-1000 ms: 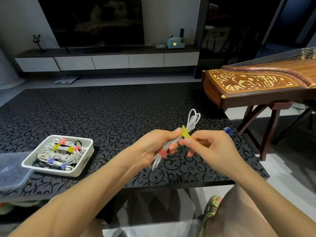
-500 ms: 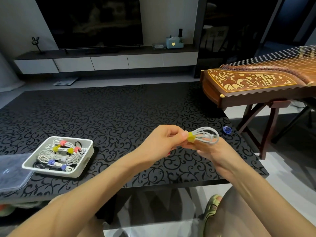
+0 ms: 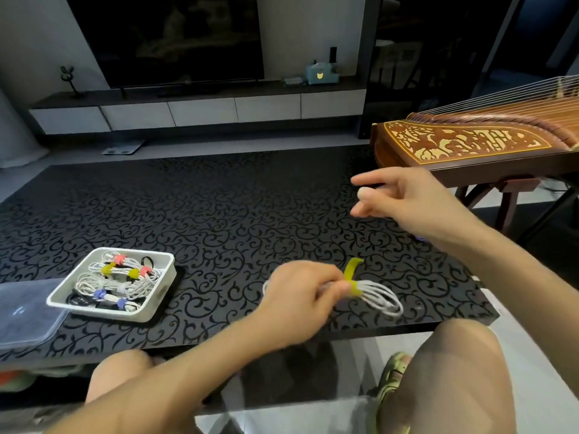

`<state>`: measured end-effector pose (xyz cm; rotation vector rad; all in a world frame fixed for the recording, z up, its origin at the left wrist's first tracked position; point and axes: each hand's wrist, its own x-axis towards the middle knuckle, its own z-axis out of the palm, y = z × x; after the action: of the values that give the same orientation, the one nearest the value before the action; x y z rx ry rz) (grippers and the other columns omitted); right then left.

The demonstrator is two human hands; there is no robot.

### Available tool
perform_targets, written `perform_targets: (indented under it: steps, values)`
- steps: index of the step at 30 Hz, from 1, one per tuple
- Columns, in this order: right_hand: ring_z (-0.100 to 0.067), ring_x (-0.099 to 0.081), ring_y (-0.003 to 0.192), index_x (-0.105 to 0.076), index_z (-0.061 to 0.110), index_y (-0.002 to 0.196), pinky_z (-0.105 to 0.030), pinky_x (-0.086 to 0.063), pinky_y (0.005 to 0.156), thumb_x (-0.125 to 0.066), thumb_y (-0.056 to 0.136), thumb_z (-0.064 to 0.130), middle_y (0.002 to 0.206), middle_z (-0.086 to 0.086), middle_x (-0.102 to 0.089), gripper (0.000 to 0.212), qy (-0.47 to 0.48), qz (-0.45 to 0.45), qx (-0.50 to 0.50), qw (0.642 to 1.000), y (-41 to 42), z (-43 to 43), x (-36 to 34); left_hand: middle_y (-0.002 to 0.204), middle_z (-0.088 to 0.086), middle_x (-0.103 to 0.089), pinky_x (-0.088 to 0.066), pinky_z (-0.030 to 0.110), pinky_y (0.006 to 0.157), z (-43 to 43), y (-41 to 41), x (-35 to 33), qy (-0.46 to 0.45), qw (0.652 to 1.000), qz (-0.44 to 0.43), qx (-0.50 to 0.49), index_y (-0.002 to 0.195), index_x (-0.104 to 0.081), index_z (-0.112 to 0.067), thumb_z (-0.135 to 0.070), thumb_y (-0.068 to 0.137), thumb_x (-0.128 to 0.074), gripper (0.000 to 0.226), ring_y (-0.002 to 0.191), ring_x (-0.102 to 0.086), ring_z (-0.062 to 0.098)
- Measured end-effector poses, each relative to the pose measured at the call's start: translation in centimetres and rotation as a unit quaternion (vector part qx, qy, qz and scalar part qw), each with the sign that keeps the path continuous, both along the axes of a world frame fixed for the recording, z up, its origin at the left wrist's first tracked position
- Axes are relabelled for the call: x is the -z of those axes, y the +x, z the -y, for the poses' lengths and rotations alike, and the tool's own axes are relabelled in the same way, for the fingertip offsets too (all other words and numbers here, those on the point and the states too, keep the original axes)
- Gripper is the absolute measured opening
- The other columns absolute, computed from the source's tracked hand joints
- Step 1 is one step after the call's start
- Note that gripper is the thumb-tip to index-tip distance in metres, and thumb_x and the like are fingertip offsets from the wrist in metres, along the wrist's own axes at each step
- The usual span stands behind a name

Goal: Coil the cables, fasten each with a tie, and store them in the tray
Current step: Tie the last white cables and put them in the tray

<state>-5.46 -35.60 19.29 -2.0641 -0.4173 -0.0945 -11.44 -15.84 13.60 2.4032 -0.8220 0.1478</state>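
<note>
While right fingers [image 3: 369, 180] hang spread, left fingers [image 3: 337, 287] pinch the cable [image 3: 380, 296].

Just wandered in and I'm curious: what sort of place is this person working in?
Probably a home living room: a big television over a low media cabinet, a stringed zither on a stand, and a patterned table where a coiled cable is being tied.

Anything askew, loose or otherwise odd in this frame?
One thing: the yellow tie on the coiled white cable in the left hand has its tail sticking up loose, so the fastening looks unfinished. The right hand hovers apart, holding nothing. Bundles in the tray look tidy.
</note>
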Motion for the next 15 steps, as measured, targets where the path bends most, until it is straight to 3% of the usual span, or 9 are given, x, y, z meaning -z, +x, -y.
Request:
perform_targets:
  steps: [1,3,6,9,11,13,15]
  values:
    - [-0.010,-0.071,0.076,-0.065,0.024,0.103,-0.023,-0.057,0.071,-0.057,0.092,0.032,0.081,0.002,-0.075,0.015,-0.017,-0.051,-0.005,0.999,0.1,0.0,0.3,0.062,-0.008,-0.056,-0.032,0.029,0.059,-0.5,0.7,-0.3,0.005,0.998,0.060,-0.001,0.081,-0.068,-0.018,-0.038,0.093,-0.045,0.032,0.061,-0.050,0.012]
    - [-0.018,-0.071,0.067,-0.069,0.012,0.088,-0.029,-0.056,0.066,-0.051,0.088,0.048,0.078,-0.009,-0.074,0.040,-0.046,-0.181,0.000,0.982,0.3,0.0,1.4,0.062,-0.005,-0.057,-0.030,0.029,0.059,-1.2,1.8,-0.8,0.021,0.990,0.137,0.009,0.078,-0.067,-0.017,-0.036,0.092,-0.043,0.034,0.059,-0.050,0.017]
    - [-0.018,-0.069,0.068,-0.071,0.004,0.090,-0.026,-0.056,0.060,-0.054,0.074,0.061,0.080,-0.013,-0.073,0.061,-0.044,-0.308,-0.068,0.948,0.1,-0.4,2.7,0.061,-0.004,-0.056,-0.029,0.029,0.059,-1.7,2.7,-1.2,0.047,0.985,0.162,0.025,0.077,-0.065,-0.016,-0.033,0.091,-0.042,0.032,0.056,-0.050,0.020]
    - [-0.013,-0.066,0.082,-0.065,0.018,0.115,-0.021,-0.053,0.066,-0.068,0.080,0.046,0.094,-0.004,-0.072,0.045,0.009,-0.293,-0.163,0.942,0.5,-0.7,3.0,0.061,-0.005,-0.056,-0.029,0.027,0.058,-2.0,3.4,-1.3,0.068,0.984,0.163,0.031,0.076,-0.065,-0.015,-0.034,0.091,-0.041,0.034,0.056,-0.050,0.019]
    - [-0.011,-0.067,0.087,-0.056,0.025,0.125,-0.021,-0.052,0.070,-0.072,0.080,0.029,0.099,-0.003,-0.072,0.048,0.021,-0.284,-0.194,0.939,0.6,-0.9,2.8,0.059,-0.005,-0.053,-0.026,0.027,0.057,-2.2,3.4,-1.4,0.075,0.983,0.163,0.026,0.071,-0.061,-0.015,-0.034,0.091,-0.041,0.034,0.054,-0.048,0.019]
    - [-0.009,-0.067,0.083,-0.059,0.023,0.121,-0.021,-0.051,0.067,-0.073,0.081,0.019,0.094,-0.002,-0.072,0.042,0.001,-0.249,-0.196,0.948,0.5,-1.3,2.8,0.057,-0.005,-0.051,-0.023,0.027,0.056,-2.4,3.4,-1.4,0.078,0.984,0.158,0.019,0.069,-0.060,-0.014,-0.033,0.091,-0.042,0.034,0.053,-0.046,0.018]
    - [-0.009,-0.065,0.075,-0.069,0.017,0.103,-0.020,-0.050,0.063,-0.066,0.088,0.019,0.084,-0.004,-0.072,0.016,-0.007,-0.192,-0.158,0.969,0.1,-2.2,2.6,0.058,-0.005,-0.054,-0.026,0.027,0.057,-2.6,3.4,-1.3,0.081,0.986,0.147,0.023,0.072,-0.064,-0.015,-0.029,0.091,-0.048,0.028,0.055,-0.048,0.018]
